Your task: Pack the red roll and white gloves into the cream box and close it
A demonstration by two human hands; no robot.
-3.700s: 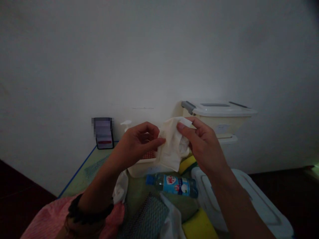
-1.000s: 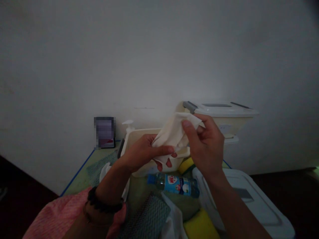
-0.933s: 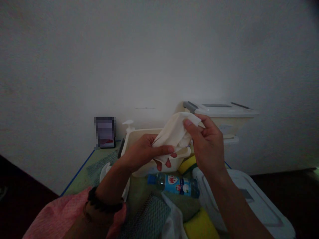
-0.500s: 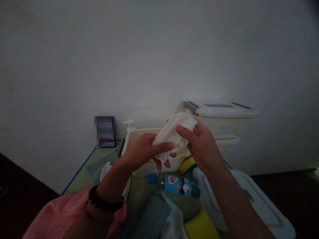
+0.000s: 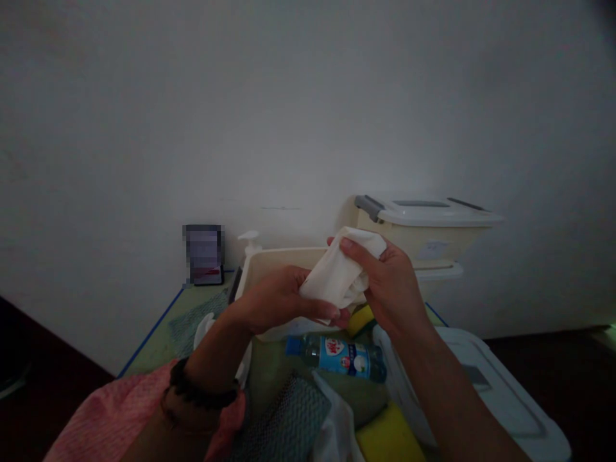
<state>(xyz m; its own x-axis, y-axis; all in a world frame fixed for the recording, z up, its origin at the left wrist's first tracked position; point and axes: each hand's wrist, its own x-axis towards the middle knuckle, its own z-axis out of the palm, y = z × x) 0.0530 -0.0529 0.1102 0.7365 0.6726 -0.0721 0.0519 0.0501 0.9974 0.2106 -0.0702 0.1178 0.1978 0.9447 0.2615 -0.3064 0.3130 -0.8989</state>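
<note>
A folded white cloth (image 5: pixel 332 273) is held up between my two hands, above the front of an open cream storage bin (image 5: pixel 283 258). My left hand (image 5: pixel 283 298) grips its lower left part, thumb on top and fingers beneath. At the upper right, my right hand (image 5: pixel 392 279) pinches the cloth with the thumb across its face. Below the hands, a clear bottle with a blue label (image 5: pixel 344 357) and blue cap lies on its side on the table. A yellow sponge (image 5: pixel 360 319) sits just behind the bottle, partly hidden by my right hand.
A lidded cream bin (image 5: pixel 423 234) stands at the back right. A loose white lid (image 5: pixel 500 378) lies at the right. Pink cloth (image 5: pixel 115 410), grey-green mesh cloth (image 5: pixel 289 417) and a yellow sponge (image 5: pixel 389 436) are near the front. A pump top (image 5: pixel 250 240) and dark device (image 5: pixel 205 255) stand behind.
Both hands have lowered slightly with the white cloth, which is now folded more tightly and bunched at its lower right. My left fingers have drawn in beneath it.
</note>
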